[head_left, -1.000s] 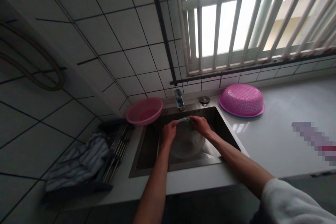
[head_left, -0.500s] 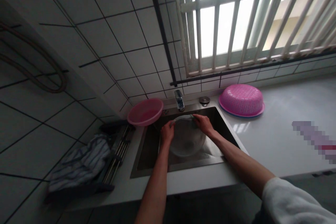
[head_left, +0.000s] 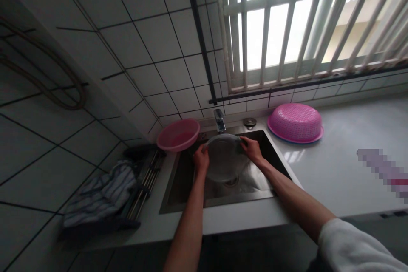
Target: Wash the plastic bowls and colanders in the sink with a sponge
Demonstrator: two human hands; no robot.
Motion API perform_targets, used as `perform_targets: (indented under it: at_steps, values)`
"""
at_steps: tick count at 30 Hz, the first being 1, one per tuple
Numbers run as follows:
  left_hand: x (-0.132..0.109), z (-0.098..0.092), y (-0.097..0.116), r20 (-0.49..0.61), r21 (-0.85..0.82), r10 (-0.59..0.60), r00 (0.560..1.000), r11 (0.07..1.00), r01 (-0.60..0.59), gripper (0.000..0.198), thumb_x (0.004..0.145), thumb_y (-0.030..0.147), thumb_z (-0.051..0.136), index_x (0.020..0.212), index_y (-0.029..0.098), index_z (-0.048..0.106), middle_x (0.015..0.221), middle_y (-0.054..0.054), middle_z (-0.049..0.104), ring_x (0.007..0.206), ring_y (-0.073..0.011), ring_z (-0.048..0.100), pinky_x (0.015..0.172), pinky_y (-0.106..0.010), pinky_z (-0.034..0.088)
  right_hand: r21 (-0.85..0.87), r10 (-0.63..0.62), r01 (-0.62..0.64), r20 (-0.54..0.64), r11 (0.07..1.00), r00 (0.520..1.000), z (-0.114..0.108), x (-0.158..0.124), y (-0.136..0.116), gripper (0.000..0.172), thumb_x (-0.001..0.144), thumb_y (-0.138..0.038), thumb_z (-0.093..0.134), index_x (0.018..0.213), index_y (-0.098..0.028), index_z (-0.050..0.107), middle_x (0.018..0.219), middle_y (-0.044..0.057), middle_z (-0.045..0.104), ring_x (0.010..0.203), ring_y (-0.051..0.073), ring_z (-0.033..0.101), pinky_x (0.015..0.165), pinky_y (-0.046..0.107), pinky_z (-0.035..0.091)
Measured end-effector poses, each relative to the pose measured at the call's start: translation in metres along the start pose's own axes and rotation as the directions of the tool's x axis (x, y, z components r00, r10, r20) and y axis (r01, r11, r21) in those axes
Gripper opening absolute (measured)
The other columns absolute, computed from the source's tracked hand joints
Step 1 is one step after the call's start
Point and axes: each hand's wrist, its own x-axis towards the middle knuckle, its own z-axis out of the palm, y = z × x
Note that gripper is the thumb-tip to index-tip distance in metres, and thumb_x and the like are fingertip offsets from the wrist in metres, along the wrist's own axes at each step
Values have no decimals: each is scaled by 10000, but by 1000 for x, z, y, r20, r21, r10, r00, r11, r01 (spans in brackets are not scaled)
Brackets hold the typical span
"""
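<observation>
Over the sink [head_left: 219, 200], a round, see-through bowl [head_left: 225, 163] is held by its rim between my two hands. My left hand [head_left: 201, 159] grips the left side, its fingers closed on the edge. On the far right side, my right hand [head_left: 250, 148] pinches the rim, where a small greenish patch shows. The bowl leans, its far edge just in front of the faucet [head_left: 219, 120]. Below its near edge, part of the drain [head_left: 232, 182] shows in the sink floor.
A pink basin [head_left: 178, 135] rests at the sink's back left corner. An upturned pink colander [head_left: 296, 121] sits on the right counter [head_left: 338, 178]. To the left are a striped cloth [head_left: 105, 195] and a metal rack [head_left: 143, 191]. A drain stopper [head_left: 249, 122] lies behind the sink.
Both hands have shifted the bowl slightly away from me, toward the faucet, and its tilt has changed. The drain beneath it has come into sight. The whole view has shifted a little.
</observation>
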Motion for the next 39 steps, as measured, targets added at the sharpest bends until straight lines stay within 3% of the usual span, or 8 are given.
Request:
perform_targets:
  at_steps: [3, 6, 11, 17, 23, 27, 30, 39]
  values:
    - [3, 1, -2, 2, -46, -9, 1000, 999, 9, 327, 1034, 331, 563, 1285, 194, 724, 1238, -118, 773, 1151, -240, 728, 993, -313, 537, -8, 56, -56, -56, 998, 997, -5, 1, 13, 373, 938, -244, 639, 1299, -237, 734, 1177, 84, 796, 1070, 275, 765, 990, 394, 584]
    - [-1, 8, 6, 71, -30, 26, 997, 999, -24, 310, 1027, 315, 580, 1277, 220, 736, 1236, -102, 776, 1162, -237, 725, 997, -308, 536, -7, -39, 39, -73, 999, 997, 0, -4, 3, 376, 970, -228, 587, 1322, -244, 717, 1266, 77, 766, 1151, 255, 737, 1051, 386, 556]
    - [-8, 10, 13, 260, 18, 118, 958, 992, -127, 269, 1011, 285, 615, 1236, 320, 757, 1219, -15, 789, 1179, -213, 718, 1022, -289, 522, -43, -203, 210, 130, 977, 971, 11, -9, -21, 385, 988, -144, 548, 1317, -261, 711, 1295, 52, 753, 1148, 216, 731, 1056, 347, 549]
    - [-14, 9, 23, 189, 32, 131, 973, 990, -140, 442, 977, 217, 655, 1407, 318, 650, 1356, -20, 729, 1248, -192, 682, 1071, -299, 507, -58, -183, 194, 152, 979, 971, 4, -6, -17, 348, 968, -153, 624, 1282, -261, 728, 1262, 51, 763, 1137, 229, 735, 1028, 337, 557]
    - [-20, 17, 36, 290, 100, 200, 936, 966, -237, 446, 1004, 235, 601, 1437, 333, 645, 1429, -26, 682, 1286, -233, 667, 1117, -351, 492, -41, -314, 333, 241, 942, 918, 16, -9, -30, 382, 973, -158, 610, 1314, -289, 722, 1244, 28, 768, 1109, 203, 737, 1017, 295, 556]
    - [-11, 11, 22, 106, 111, -50, 993, 993, 38, 462, 1031, 360, 580, 1475, 235, 616, 1365, -127, 711, 1228, -281, 702, 1066, -377, 522, 24, -140, 139, 45, 990, 989, 5, 3, -8, 363, 953, -179, 633, 1292, -261, 733, 1239, 54, 774, 1122, 242, 740, 1024, 365, 566]
    - [-6, 7, 12, 42, 16, -20, 999, 1000, 19, 380, 1043, 317, 560, 1384, 206, 683, 1360, -123, 716, 1254, -256, 686, 1069, -337, 507, 64, -24, 27, -48, 998, 999, -4, 7, 9, 343, 928, -181, 653, 1253, -229, 751, 1214, 83, 781, 1109, 280, 746, 1019, 415, 570]
    - [-11, 13, 21, 215, 46, 129, 968, 989, -143, 286, 1018, 290, 606, 1255, 335, 761, 1300, -31, 757, 1202, -243, 707, 1031, -330, 507, 37, -342, 340, 143, 940, 929, 19, -10, -33, 397, 976, -117, 572, 1320, -266, 703, 1246, 56, 754, 1109, 216, 725, 1016, 326, 557]
